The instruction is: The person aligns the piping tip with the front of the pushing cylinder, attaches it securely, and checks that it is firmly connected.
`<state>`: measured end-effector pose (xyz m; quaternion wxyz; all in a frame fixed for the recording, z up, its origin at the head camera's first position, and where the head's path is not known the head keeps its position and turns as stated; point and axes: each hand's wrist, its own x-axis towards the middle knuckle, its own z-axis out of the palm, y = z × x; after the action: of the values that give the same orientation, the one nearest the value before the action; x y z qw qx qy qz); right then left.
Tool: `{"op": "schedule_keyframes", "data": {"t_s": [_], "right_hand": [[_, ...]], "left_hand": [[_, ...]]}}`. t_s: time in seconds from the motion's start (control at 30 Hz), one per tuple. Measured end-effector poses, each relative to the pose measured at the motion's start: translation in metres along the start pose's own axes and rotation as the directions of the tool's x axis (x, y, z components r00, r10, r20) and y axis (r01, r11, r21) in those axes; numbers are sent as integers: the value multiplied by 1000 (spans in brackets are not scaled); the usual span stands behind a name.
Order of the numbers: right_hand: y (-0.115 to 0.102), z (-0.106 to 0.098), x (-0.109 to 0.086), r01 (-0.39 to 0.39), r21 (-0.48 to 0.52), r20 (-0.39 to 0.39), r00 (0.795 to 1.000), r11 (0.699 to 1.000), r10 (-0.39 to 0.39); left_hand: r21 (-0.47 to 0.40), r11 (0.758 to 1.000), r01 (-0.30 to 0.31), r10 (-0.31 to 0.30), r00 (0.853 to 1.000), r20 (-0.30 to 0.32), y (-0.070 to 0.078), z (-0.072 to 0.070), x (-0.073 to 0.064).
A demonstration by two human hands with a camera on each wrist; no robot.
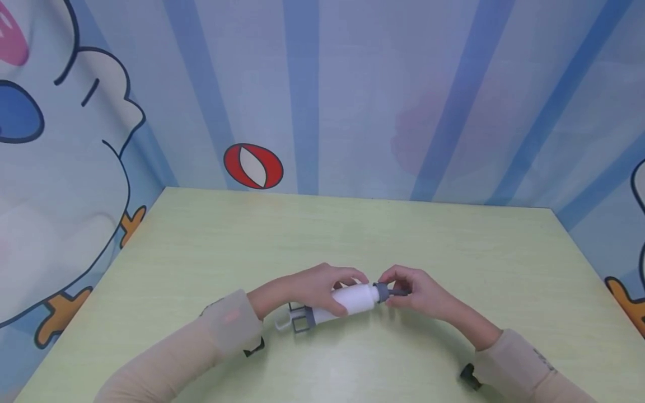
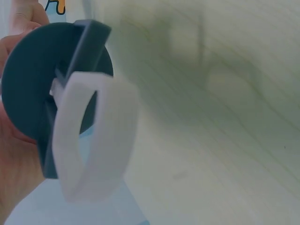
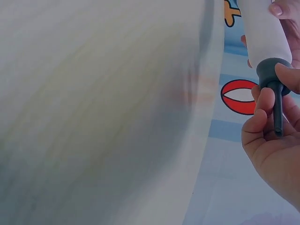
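A white plastic syringe [image 1: 356, 300] with a dark grey nozzle cap lies slanted between both hands, low over the table. My left hand [image 1: 317, 290] grips its barrel, thumb on the near side and fingers over the far side. At the nozzle end, my right hand [image 1: 422, 295] pinches the dark cap [image 3: 268, 71] between thumb and fingers. A thin dark spout [image 3: 278, 115] points out past those fingertips. In the left wrist view, the round dark end piece [image 2: 26, 84] carries a dark finger handle, and a white plunger ring [image 2: 115, 140] sticks out from it.
Both hands are over a pale yellow-green table [image 1: 302, 235]. Behind it stands a blue striped wall [image 1: 363, 101] with a printed red-and-white ball [image 1: 272, 170]. Printed cartoon side panels border the table at left and right. Dark wrist devices [image 1: 470, 377] sit under the sleeves.
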<state>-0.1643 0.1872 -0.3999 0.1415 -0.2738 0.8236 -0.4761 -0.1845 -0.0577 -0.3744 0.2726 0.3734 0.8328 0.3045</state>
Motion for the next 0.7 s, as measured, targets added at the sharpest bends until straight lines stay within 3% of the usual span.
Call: {"op": "schedule_keyframes", "data": {"t_s": [0.2, 0.7], "right_hand": [[-2, 1, 0, 8, -62, 15, 1000, 998, -7], [-9, 1, -3, 28, -77, -12, 1000, 997, -29]], "left_hand": [[14, 1000, -11, 11, 1000, 17, 3, -1, 1], [50, 998, -31, 31, 1000, 1, 3, 0, 2]]}}
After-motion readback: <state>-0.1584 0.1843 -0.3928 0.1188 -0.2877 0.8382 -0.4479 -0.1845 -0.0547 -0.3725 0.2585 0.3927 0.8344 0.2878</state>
